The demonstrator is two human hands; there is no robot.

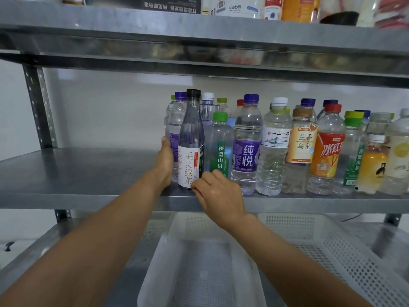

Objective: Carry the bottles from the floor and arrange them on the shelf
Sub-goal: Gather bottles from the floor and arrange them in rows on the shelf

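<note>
A tall clear bottle with a black cap and white label (190, 151) stands upright at the left end of a row of bottles on the middle metal shelf (88, 173). My left hand (164, 161) lies against its left side, thumb up, and grips it; the fingers are hidden behind it. My right hand (218, 191) is low at the shelf's front edge. Its loosely curled fingertips touch the bottle's base, and the thumb sits in front of a green-labelled bottle (219, 147). Several more bottles (301, 147) fill the shelf to the right.
The left half of the middle shelf is bare metal. A shelf above (199, 32) carries boxes and containers. Below, a translucent plastic bin (155, 273) and a white perforated basket (345, 251) sit on the lower shelf. A shelf upright (41, 107) stands at left.
</note>
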